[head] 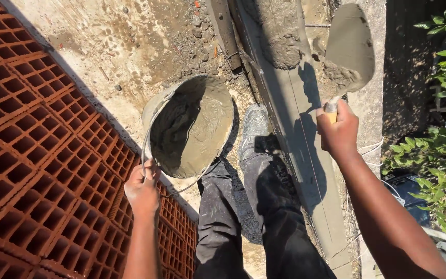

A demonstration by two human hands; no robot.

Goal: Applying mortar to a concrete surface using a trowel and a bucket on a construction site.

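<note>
My left hand [142,187] grips the rim and wire handle of a tilted bucket [153,106], which holds wet grey mortar [202,129]. My right hand [339,129] is closed on the handle of a trowel [351,46], whose blade is coated with mortar and held above a low concrete wall top [298,155]. A lump of fresh mortar [281,33] lies on that wall ahead of the trowel. My legs in dark, dusty trousers and a grey shoe [254,129] stand between the bucket and the wall.
Red hollow clay blocks [32,155] cover the left side. Rough concrete ground with gravel [130,46] lies beyond the bucket. A taut string line [305,144] runs along the wall. Green leafy plants [440,155] grow at the right.
</note>
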